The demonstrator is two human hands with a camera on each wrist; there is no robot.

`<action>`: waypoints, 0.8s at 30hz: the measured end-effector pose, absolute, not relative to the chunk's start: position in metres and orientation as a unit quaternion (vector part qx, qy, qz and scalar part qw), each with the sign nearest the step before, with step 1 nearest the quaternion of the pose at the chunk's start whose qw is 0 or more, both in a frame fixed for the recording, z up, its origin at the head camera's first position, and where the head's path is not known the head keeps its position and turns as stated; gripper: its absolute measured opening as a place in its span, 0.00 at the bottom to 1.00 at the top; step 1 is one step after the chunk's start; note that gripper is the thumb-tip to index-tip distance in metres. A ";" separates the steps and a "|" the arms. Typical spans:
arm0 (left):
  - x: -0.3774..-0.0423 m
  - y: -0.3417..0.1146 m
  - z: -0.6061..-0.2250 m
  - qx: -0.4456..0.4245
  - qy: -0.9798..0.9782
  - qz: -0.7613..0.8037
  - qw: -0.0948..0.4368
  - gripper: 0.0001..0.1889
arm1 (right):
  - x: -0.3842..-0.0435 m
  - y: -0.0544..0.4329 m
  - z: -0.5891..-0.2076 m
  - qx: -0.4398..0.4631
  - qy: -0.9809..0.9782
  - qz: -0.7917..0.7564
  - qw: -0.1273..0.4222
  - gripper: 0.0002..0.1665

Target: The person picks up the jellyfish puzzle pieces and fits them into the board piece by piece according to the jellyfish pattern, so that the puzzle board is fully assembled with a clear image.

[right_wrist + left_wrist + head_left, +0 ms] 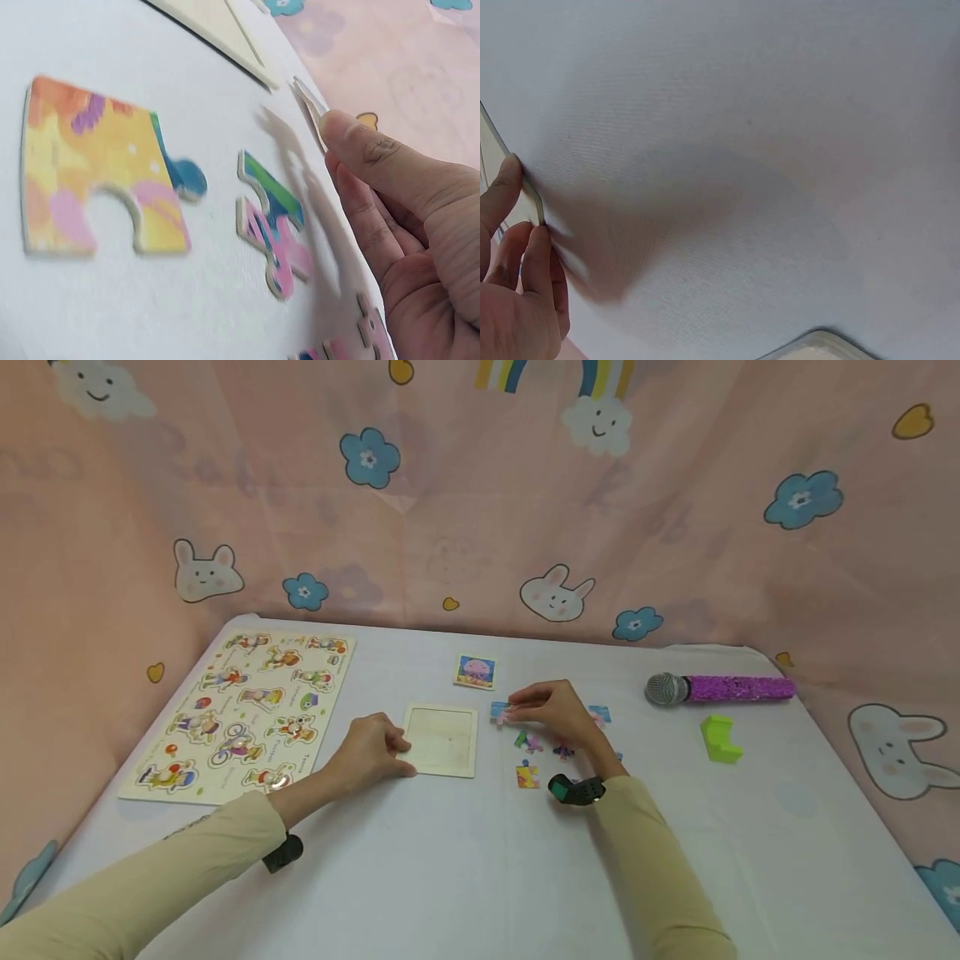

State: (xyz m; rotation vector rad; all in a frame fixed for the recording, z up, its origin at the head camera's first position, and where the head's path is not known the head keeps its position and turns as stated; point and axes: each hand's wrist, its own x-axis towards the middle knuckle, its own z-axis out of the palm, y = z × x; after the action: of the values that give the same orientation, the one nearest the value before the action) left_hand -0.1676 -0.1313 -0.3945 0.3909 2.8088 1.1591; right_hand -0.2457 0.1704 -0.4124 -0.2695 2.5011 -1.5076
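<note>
My left hand (371, 747) holds the left edge of a square cream puzzle tray (441, 773), which lies flat with a shallow bare recess. In the left wrist view the thumb and fingers pinch the tray's edge (532, 196). To the right of the tray, my right hand (558, 710) pinches a blue-and-pink jigsaw piece (498, 713) between thumb and fingers. In the right wrist view that jigsaw piece appears almost edge-on, lifted off the cloth. Beneath and around this hand lie several loose pieces, including a yellow piece (105, 165) and a green-and-pink piece (274, 225). The hand covers some.
A small square picture of a pink figure (475, 671) lies behind the tray. At the left is a large illustrated board (247, 718). A purple glittery microphone (720, 688) and a lime-green block (720, 741) lie at the right. Patterned pink cloth (450, 527) hangs behind.
</note>
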 end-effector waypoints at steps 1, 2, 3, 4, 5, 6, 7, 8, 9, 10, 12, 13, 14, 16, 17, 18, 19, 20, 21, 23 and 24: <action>-0.168 -0.132 -0.395 0.129 0.916 0.379 0.038 0.16 | -0.245 0.168 -0.412 -0.092 0.846 -0.514 0.105 0.20; -0.167 -0.132 -0.395 0.130 0.916 0.378 0.037 0.16 | -0.245 0.165 -0.413 -0.092 0.844 -0.518 0.105 0.20; -0.167 -0.132 -0.395 0.129 0.916 0.379 0.037 0.16 | -0.244 0.162 -0.413 -0.095 0.840 -0.523 0.106 0.20; -0.167 -0.132 -0.395 0.128 0.916 0.379 0.036 0.16 | -0.244 0.158 -0.413 -0.092 0.838 -0.528 0.108 0.19; -0.167 -0.132 -0.395 0.127 0.916 0.379 0.035 0.16 | -0.243 0.155 -0.413 -0.093 0.834 -0.533 0.109 0.19; -0.168 -0.131 -0.396 0.127 0.916 0.378 0.034 0.16 | -0.242 0.152 -0.414 -0.093 0.829 -0.540 0.110 0.19; -0.168 -0.131 -0.396 0.127 0.917 0.378 0.033 0.16 | -0.242 0.148 -0.414 -0.092 0.824 -0.548 0.111 0.19; -0.168 -0.131 -0.395 0.127 0.916 0.378 0.032 0.16 | -0.241 0.145 -0.415 -0.095 0.818 -0.556 0.111 0.19; -0.168 -0.131 -0.395 0.126 0.917 0.378 0.032 0.16 | -0.240 0.141 -0.414 -0.100 0.813 -0.564 0.110 0.19; -0.168 -0.131 -0.395 0.126 0.917 0.377 0.032 0.16 | -0.239 0.137 -0.415 -0.101 0.807 -0.571 0.109 0.18; -0.168 -0.130 -0.395 0.127 0.917 0.377 0.035 0.16 | -0.237 0.129 -0.416 -0.109 0.798 -0.583 0.108 0.18; -0.168 -0.130 -0.396 0.127 0.917 0.376 0.036 0.16 | -0.236 0.126 -0.417 -0.114 0.797 -0.583 0.108 0.18; -0.168 -0.130 -0.395 0.127 0.917 0.376 0.037 0.16 | -0.235 0.122 -0.417 -0.118 0.795 -0.585 0.109 0.18; -0.167 -0.130 -0.395 0.125 0.918 0.375 0.039 0.16 | -0.233 0.115 -0.418 -0.123 0.794 -0.585 0.113 0.18; -0.167 -0.131 -0.395 0.124 0.918 0.375 0.040 0.16 | -0.233 0.112 -0.419 -0.124 0.793 -0.585 0.115 0.18; -0.167 -0.131 -0.395 0.124 0.918 0.375 0.040 0.16 | -0.232 0.109 -0.419 -0.126 0.791 -0.587 0.117 0.18; -0.167 -0.131 -0.395 0.127 0.917 0.375 0.039 0.16 | -0.231 0.106 -0.419 -0.129 0.791 -0.586 0.116 0.18; -0.167 -0.131 -0.395 0.129 0.918 0.374 0.038 0.16 | -0.230 0.103 -0.418 -0.134 0.792 -0.585 0.114 0.18; -0.168 -0.131 -0.395 0.129 0.918 0.374 0.038 0.16 | -0.229 0.100 -0.418 -0.137 0.793 -0.582 0.112 0.18; -0.168 -0.132 -0.394 0.130 0.918 0.373 0.038 0.16 | -0.228 0.094 -0.417 -0.144 0.797 -0.577 0.106 0.17; -0.168 -0.132 -0.394 0.130 0.918 0.372 0.037 0.16 | -0.227 0.091 -0.417 -0.149 0.800 -0.571 0.102 0.17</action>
State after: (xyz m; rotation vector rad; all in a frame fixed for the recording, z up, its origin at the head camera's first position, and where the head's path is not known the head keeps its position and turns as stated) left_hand -0.1683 -0.1318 -0.3944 0.3997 2.8188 1.1417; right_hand -0.2273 0.0910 -0.4173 -0.4397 2.3628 -1.6867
